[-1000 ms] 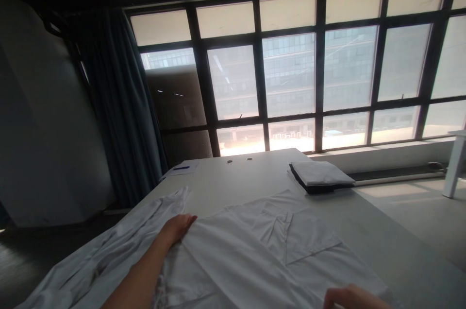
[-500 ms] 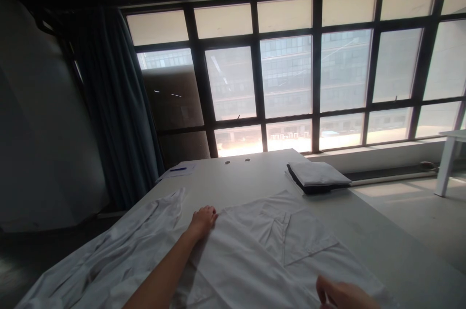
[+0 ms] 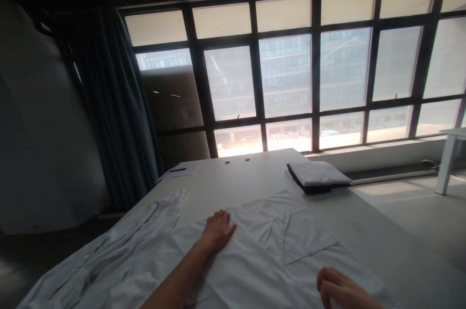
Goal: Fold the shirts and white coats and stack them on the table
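A white garment is spread over the near part of the table, with creases and a stitched seam on its right part. My left hand lies on it near its far left edge, palm down with the fingers stretched and the thumb apart. Low on the right, my right hand has its fingers curled downward over the cloth. Its fingertips and whatever is between them cannot be made out near the bottom edge of the view. More white cloth lies rumpled on the left, beside the spread garment.
The white table reaches toward the windows. A folded stack of white and black cloth sits at its right edge. Paper with a blue pen lies far left. A dark curtain hangs on the left; another white table stands right.
My left hand has slid right and slightly toward me over the cloth, its fingers now flat and spread instead of bunched at the edge. The right hand has shifted slightly, still curled.
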### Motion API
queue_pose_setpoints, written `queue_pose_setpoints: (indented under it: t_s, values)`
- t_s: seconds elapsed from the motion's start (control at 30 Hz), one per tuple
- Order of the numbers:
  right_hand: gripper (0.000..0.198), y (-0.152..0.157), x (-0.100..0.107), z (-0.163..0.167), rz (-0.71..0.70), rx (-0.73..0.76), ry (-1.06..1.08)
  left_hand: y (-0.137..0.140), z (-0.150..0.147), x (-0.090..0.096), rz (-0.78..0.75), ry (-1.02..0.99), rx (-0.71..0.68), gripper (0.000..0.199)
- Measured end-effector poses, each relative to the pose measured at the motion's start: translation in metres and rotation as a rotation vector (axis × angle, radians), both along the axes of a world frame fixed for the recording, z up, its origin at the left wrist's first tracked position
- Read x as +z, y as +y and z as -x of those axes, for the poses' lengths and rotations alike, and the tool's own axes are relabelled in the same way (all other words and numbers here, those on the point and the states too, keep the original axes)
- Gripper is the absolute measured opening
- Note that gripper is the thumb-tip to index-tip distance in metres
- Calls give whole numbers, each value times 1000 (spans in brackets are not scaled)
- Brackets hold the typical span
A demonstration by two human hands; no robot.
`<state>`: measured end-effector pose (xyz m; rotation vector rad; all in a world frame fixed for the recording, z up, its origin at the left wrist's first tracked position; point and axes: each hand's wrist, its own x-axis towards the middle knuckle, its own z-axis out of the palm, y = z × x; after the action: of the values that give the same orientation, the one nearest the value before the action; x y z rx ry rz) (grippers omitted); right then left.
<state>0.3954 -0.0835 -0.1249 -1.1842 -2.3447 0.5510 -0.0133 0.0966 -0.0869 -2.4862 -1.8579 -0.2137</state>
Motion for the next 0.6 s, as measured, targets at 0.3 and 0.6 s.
queue_pose_setpoints:
  t_s: [0.3,0.6]
  values:
    - [61,3,-23,-6,-312,110,-236,-14,-13,14,13,-7,-8,69]
    - [60,18,-35,-6,-279,109,-203,-109,-16,6,191,-11,-43,72]
